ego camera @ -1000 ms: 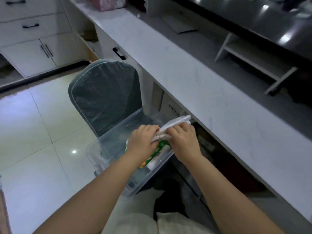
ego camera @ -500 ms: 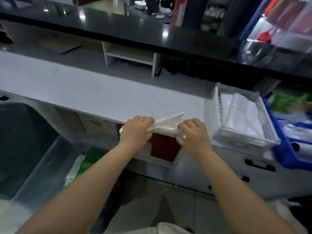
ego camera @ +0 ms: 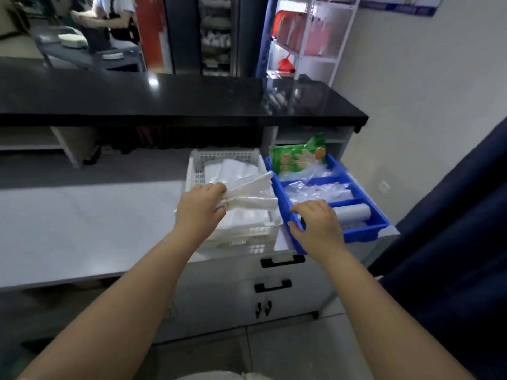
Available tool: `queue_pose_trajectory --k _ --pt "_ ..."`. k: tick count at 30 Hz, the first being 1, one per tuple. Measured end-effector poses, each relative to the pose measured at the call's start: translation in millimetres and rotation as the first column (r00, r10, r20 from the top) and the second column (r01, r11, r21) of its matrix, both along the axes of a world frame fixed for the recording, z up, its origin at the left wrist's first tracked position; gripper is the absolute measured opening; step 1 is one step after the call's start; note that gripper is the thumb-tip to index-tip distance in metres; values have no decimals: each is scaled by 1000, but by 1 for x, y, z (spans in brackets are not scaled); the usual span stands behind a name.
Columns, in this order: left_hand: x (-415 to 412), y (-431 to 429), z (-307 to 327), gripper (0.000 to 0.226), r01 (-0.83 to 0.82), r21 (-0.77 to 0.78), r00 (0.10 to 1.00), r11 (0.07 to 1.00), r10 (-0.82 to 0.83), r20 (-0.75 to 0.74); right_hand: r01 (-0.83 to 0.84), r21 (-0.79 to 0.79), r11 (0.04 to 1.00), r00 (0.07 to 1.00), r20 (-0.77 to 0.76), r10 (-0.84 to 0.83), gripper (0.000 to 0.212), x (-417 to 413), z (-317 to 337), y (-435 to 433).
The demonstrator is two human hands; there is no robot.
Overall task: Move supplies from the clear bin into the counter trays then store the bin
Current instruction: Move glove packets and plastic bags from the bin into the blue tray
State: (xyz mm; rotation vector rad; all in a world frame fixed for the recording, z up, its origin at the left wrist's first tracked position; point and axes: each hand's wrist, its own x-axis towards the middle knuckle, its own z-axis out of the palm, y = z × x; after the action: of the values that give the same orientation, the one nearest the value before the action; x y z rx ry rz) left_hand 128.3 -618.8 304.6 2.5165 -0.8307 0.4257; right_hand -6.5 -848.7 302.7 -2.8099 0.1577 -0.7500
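My left hand (ego camera: pixel 201 207) holds a bundle of plastic bags (ego camera: pixel 252 194) over the white basket (ego camera: pixel 196 171); my right hand (ego camera: pixel 315 226) grips the blue tray (ego camera: pixel 365 234) at the counter's (ego camera: pixel 82 220) right end.

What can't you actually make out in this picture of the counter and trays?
1. Clear bin: nowhere in the head view, so its contents are unknown.
2. Print on the green packet: too blurred to read.
3. Near-left corner of the blue tray: covered by the right hand gripping it.
4. Floor of the white basket: hidden under stacked bags and the bag bundle that the left hand holds.
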Motion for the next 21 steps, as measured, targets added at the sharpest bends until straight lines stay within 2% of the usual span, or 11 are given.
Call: queue_pose_trajectory --k 9,15,18,21 --pt "47 -130 2 26 -26 -6 996 1000 25 -84 44 22 999 988 -150 -41 26 29 -26 -129" --pt "100 -186 -1 27 76 -30 989 997 -79 -121 66 14 998 961 -271 -60 34 92 -40 -177" --pt "123 -212 -8 29 134 -9 980 991 -134 -148 56 -9 998 917 -396 -55 42 125 -47 -192" --pt "141 -236 -14 31 185 -9 967 983 -183 -177 70 10 997 830 -556 -53 55 149 -52 -209"
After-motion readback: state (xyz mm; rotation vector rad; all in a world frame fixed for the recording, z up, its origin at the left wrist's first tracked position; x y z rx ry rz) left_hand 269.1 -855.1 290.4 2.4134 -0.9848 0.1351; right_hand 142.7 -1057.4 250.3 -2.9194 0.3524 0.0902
